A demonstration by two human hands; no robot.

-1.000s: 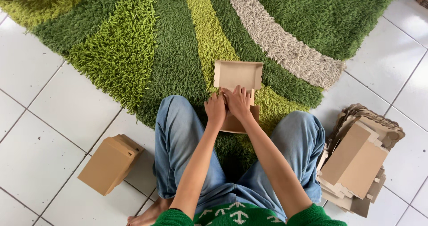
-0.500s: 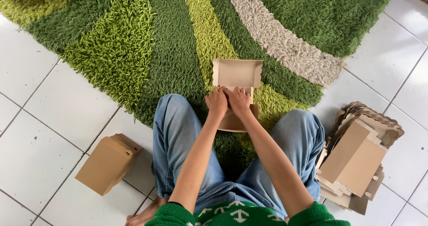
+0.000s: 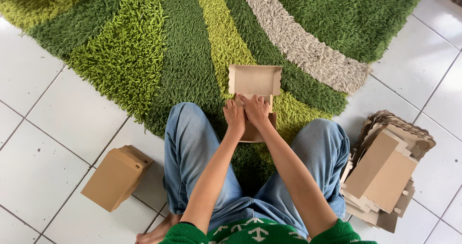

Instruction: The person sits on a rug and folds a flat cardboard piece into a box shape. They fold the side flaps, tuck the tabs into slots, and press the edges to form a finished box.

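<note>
We've got both hands, left hand (image 3: 234,115) and right hand (image 3: 256,110), side by side pressing down on the cardboard box (image 3: 254,87) on the green rug (image 3: 144,56) between our knees, flap open

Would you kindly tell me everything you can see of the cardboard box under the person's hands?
The cardboard box is plain brown board, half folded. Its lid flap, with notched corners, lies open and flat on the green shag rug, pointing away from the person. The lower part sits between the knees and is mostly hidden. The left hand and right hand press side by side on its middle, fingers bent over the fold. Nothing else touches it.
</note>
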